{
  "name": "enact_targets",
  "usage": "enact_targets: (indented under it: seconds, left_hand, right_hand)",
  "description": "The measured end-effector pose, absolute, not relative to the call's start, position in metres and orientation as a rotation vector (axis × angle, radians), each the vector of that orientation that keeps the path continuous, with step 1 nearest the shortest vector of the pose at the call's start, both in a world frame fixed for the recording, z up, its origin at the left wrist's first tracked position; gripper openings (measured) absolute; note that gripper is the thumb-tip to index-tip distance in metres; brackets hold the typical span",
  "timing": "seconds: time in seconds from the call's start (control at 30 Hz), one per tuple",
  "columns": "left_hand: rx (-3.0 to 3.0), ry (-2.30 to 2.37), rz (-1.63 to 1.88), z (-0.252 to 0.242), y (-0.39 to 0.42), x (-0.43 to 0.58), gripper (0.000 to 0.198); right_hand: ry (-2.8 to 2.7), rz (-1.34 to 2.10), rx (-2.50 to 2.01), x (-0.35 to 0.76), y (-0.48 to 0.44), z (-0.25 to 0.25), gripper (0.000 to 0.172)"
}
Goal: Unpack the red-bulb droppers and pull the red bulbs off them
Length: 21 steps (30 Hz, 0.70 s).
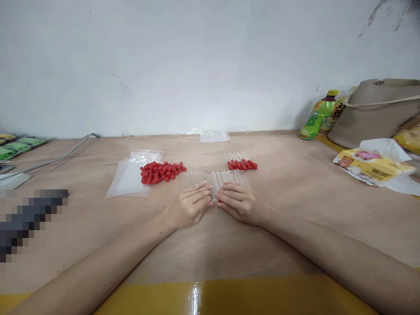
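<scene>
My left hand [193, 203] and my right hand [243, 203] meet fingertip to fingertip just in front of a row of clear glass tubes [213, 179]. The fingers of the left are closed on a thin clear tube whose end shows between the hands. A bit of red shows at my right fingertips, which pinch a red rubber bulb mostly hidden by the fingers. Beyond the left hand lies a pile of red rubber bulbs [160, 172]. Several droppers [242, 161], glass tubes with red bulbs on, lie side by side beyond the right hand.
Clear plastic bags [126, 179] lie under and beside the bulb pile, another bag [215, 137] by the wall. At right are a tissue pack [374, 164], a green drink bottle [318, 116] and a beige bucket-like container [370, 113]. A grey cable [65, 155] runs at left.
</scene>
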<state>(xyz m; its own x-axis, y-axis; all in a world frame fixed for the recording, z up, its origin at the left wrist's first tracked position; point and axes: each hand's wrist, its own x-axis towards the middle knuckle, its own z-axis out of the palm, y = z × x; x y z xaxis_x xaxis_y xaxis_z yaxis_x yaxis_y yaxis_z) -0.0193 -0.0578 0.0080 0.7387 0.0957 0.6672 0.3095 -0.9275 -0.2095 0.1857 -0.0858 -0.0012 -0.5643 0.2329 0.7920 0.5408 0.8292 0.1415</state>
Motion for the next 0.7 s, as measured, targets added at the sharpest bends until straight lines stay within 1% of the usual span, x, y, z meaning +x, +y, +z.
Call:
enact_targets:
  seconds: [0.37,0.5,0.63,0.7]
  left_hand:
    - [-2.739,-0.320,-1.039,0.004,-0.061,-0.022,0.007]
    - [-2.739,-0.315,-1.051,0.003,-0.060,-0.023,0.008]
    - [-2.650,-0.369,-0.997,0.005,-0.059,-0.021,0.009]
    - [-2.580,-0.406,-0.974,0.007,-0.060,-0.020,0.009]
  right_hand:
    - [-2.211,-0.682,-0.432,0.190,-0.090,0.008,0.012]
    - [-2.196,-0.620,-0.422,0.190,-0.089,0.004,0.014]
    - [-2.141,-0.465,-0.528,0.188,-0.087,-0.004,0.014]
    - [-2.137,-0.403,-0.587,0.187,-0.086,-0.007,0.018]
